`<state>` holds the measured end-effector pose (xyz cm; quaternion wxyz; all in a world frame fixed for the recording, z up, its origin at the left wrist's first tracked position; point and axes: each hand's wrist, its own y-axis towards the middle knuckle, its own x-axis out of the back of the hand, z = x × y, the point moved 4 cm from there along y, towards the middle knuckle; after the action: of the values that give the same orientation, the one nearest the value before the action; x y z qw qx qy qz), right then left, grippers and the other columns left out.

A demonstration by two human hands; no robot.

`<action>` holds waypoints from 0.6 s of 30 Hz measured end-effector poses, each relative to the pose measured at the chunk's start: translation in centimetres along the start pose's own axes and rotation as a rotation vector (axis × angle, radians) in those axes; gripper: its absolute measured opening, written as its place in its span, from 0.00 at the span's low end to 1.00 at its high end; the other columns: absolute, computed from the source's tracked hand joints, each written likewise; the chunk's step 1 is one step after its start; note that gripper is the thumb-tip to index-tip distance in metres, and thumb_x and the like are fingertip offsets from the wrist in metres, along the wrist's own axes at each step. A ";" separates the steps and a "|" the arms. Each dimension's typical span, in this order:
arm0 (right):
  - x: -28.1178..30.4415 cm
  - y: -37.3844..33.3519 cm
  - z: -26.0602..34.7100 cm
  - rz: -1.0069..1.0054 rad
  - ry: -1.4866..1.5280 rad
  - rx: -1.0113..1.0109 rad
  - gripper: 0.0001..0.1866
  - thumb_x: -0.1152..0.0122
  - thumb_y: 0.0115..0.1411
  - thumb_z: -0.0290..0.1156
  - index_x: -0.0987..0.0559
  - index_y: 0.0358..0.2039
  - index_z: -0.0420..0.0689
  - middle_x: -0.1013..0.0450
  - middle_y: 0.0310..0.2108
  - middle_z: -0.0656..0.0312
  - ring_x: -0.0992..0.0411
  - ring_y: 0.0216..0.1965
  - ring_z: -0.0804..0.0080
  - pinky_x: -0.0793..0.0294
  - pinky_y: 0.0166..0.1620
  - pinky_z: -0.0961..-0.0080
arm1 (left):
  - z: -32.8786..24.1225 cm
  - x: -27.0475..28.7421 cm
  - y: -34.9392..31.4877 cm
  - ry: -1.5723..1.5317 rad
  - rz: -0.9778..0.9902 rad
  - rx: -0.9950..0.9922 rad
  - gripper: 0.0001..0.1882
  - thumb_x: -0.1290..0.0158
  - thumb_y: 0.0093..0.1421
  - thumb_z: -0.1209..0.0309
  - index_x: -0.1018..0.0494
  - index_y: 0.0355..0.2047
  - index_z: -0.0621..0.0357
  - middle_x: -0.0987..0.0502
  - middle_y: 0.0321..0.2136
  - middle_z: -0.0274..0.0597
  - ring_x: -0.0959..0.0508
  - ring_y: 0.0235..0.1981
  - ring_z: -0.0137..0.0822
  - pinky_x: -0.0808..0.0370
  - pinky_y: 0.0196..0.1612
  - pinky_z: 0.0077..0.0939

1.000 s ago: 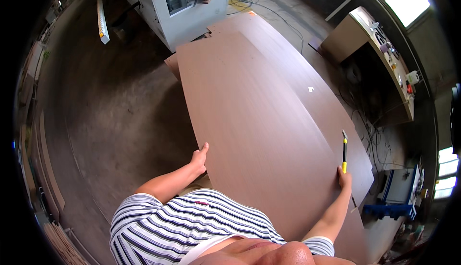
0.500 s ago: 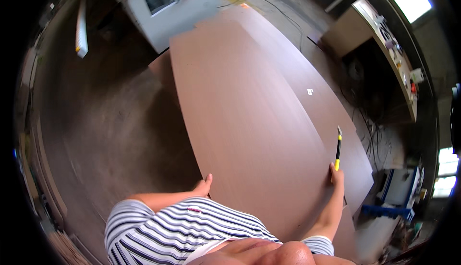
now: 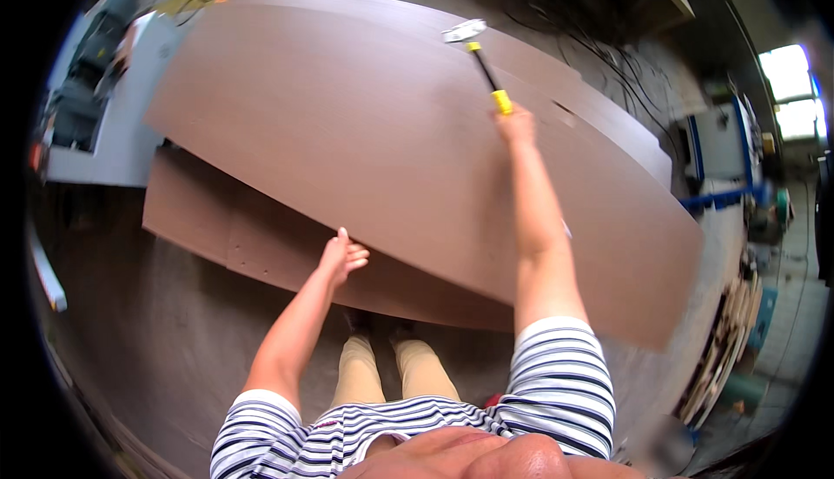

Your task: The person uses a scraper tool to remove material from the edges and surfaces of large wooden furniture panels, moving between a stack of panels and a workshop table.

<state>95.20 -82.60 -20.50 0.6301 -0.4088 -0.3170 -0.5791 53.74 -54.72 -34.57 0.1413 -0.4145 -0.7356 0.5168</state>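
My right hand (image 3: 517, 123) is closed round the yellow end of a hammer (image 3: 486, 69) with a black-and-yellow handle. The hammer's pale metal head points toward the far edge of a large brown board (image 3: 391, 123); whether it touches the surface I cannot tell. My left hand (image 3: 340, 255) is at the board's near edge, thumb up against the edge. Its fingers are loosely bent and apart, showing in front of the dark gap below. Beneath lies a second brown board (image 3: 195, 214) with several small holes, sticking out on the near side.
A grey machine (image 3: 130, 123) stands by the board's left end. Cables (image 3: 608, 58) trail over the floor beyond the far edge. On the right are a blue-and-white machine (image 3: 721, 153) and a stack of wood strips (image 3: 721, 353). My legs stand close to the lower board.
My view has turned right, so the boards now lie crosswise. My right arm has reached out over the board with the hammer. My left hand has loosened at the board's edge.
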 end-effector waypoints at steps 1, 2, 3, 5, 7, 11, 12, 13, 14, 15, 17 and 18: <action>-2.0 -1.9 -1.9 0.020 -0.060 0.027 0.24 0.31 0.52 0.46 0.22 0.48 0.52 0.25 0.48 0.54 0.28 0.52 0.55 0.33 0.55 0.51 | 0.1 0.5 2.3 -0.032 0.081 0.036 0.23 0.65 0.70 0.47 0.38 0.36 0.55 0.29 0.27 0.38 0.24 0.26 0.35 0.24 0.24 0.32; -3.4 -3.3 -4.4 0.033 -0.118 0.065 0.26 0.31 0.51 0.45 0.24 0.50 0.53 0.27 0.52 0.54 0.30 0.55 0.55 0.37 0.59 0.47 | -0.6 -0.1 4.5 -0.071 0.166 0.061 0.22 0.64 0.70 0.47 0.40 0.30 0.52 0.34 0.20 0.34 0.28 0.19 0.30 0.29 0.19 0.27; -4.4 -5.1 -7.9 0.007 -0.152 0.109 0.27 0.32 0.52 0.46 0.26 0.52 0.54 0.31 0.56 0.55 0.34 0.58 0.54 0.41 0.61 0.43 | -1.6 -1.2 5.8 -0.062 0.050 0.028 0.22 0.63 0.69 0.47 0.43 0.28 0.50 0.39 0.18 0.31 0.33 0.16 0.27 0.34 0.18 0.24; -6.2 -9.1 -13.8 -0.028 -0.208 0.152 0.29 0.34 0.54 0.48 0.27 0.55 0.54 0.35 0.61 0.55 0.40 0.63 0.55 0.47 0.63 0.39 | -3.5 -1.0 8.5 -0.038 -0.124 -0.050 0.22 0.60 0.68 0.47 0.42 0.31 0.52 0.37 0.20 0.33 0.33 0.19 0.29 0.33 0.20 0.26; -7.6 -11.7 -16.4 -0.038 -0.213 0.155 0.29 0.35 0.55 0.48 0.28 0.56 0.54 0.37 0.62 0.55 0.43 0.65 0.55 0.48 0.64 0.38 | -7.0 2.3 12.4 0.007 -0.234 -0.149 0.26 0.58 0.68 0.47 0.39 0.46 0.59 0.30 0.38 0.45 0.26 0.36 0.40 0.24 0.32 0.36; -8.1 -15.9 -23.9 -0.188 -0.134 -0.110 0.34 0.32 0.54 0.47 0.30 0.60 0.56 0.43 0.66 0.51 0.49 0.68 0.53 0.54 0.65 0.39 | -11.5 -2.0 15.0 0.041 -0.220 -0.240 0.40 0.56 0.66 0.48 0.54 0.66 0.65 0.47 0.65 0.59 0.39 0.63 0.57 0.29 0.56 0.51; -8.3 -16.7 -25.2 -0.256 -0.127 -0.129 0.34 0.33 0.54 0.47 0.30 0.61 0.56 0.45 0.67 0.50 0.50 0.69 0.53 0.54 0.66 0.40 | -12.6 -2.7 15.7 0.013 -0.220 -0.247 0.40 0.54 0.66 0.48 0.54 0.65 0.65 0.44 0.64 0.60 0.37 0.62 0.58 0.29 0.57 0.52; -8.6 -17.1 -26.3 -0.311 -0.063 -0.106 0.35 0.33 0.54 0.48 0.31 0.61 0.55 0.46 0.67 0.48 0.51 0.69 0.53 0.55 0.66 0.42 | -13.7 -3.4 16.2 0.001 -0.185 -0.282 0.34 0.59 0.69 0.50 0.48 0.63 0.66 0.40 0.61 0.61 0.34 0.60 0.56 0.27 0.55 0.50; -9.0 -17.3 -26.8 -0.362 0.011 -0.079 0.36 0.33 0.55 0.48 0.32 0.62 0.54 0.46 0.67 0.47 0.52 0.70 0.52 0.56 0.67 0.43 | -14.8 -2.8 17.1 0.004 -0.150 -0.319 0.30 0.59 0.70 0.53 0.45 0.60 0.67 0.35 0.57 0.59 0.29 0.56 0.56 0.27 0.55 0.50; -9.0 -16.8 -27.4 -0.366 -0.027 -0.044 0.36 0.34 0.55 0.49 0.33 0.63 0.52 0.47 0.67 0.47 0.52 0.69 0.51 0.57 0.67 0.45 | -15.4 -3.7 17.6 0.006 -0.154 -0.312 0.29 0.58 0.70 0.55 0.45 0.59 0.67 0.34 0.55 0.58 0.28 0.54 0.56 0.26 0.54 0.50; -9.0 -15.4 -27.8 -0.371 -0.169 -0.014 0.37 0.33 0.55 0.48 0.33 0.62 0.50 0.46 0.66 0.45 0.49 0.68 0.48 0.53 0.67 0.46 | -16.1 -5.0 18.1 0.011 -0.166 -0.300 0.28 0.57 0.69 0.57 0.46 0.59 0.68 0.33 0.53 0.58 0.26 0.52 0.55 0.25 0.53 0.50; -9.1 -14.8 -27.4 -0.370 -0.207 -0.001 0.37 0.33 0.54 0.48 0.33 0.62 0.50 0.46 0.66 0.44 0.48 0.68 0.48 0.51 0.67 0.47 | -16.4 -4.9 18.1 -0.001 -0.222 -0.321 0.28 0.56 0.69 0.59 0.47 0.59 0.68 0.32 0.52 0.58 0.25 0.50 0.56 0.24 0.52 0.50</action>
<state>77.31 -102.38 -39.02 0.4770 -0.4010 -0.4493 -0.6401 75.63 -45.70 -42.40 0.1291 -0.3476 -0.8500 0.3742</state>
